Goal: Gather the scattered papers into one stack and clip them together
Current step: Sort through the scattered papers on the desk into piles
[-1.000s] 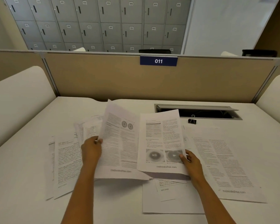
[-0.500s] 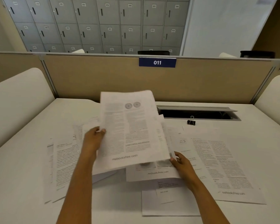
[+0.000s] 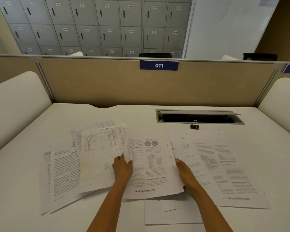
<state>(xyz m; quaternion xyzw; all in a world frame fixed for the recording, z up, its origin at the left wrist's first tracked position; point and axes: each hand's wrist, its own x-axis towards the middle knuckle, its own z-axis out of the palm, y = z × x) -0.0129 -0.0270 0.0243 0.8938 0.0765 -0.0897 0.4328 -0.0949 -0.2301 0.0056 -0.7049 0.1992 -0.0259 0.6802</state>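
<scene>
We held the thin stack of white printed sheets (image 3: 149, 164) mid-way across the white desk (image 3: 124, 114), its long axis running near to far. Our left hand (image 3: 122, 168) pinched its left edge, thumb on top. Our right hand (image 3: 185, 172) flanked its right edge, and we could not tell its grip. The black binder clip (image 3: 194, 126) lay far right, nearer that hand.

Blue sign (image 3: 159, 65), top of partition (image 3: 107, 84), centre of frame: white "011".

Centre sheet (image 3: 151, 164), lower middle: footer "mebooksfree.com". The bold heading above it begins "ANESTHESIA AND"; last word unclear, body print too small.

Right sheet (image 3: 224, 164), lower right: same footer, "mebooksfree.com".

Lockers (image 3: 107, 22), top of frame: small door labels. Upper row 011–016, next row 020–024, lowest row 030 and 032; the rest blurred.

Left sheets (image 3: 65, 168): print illegible.
</scene>
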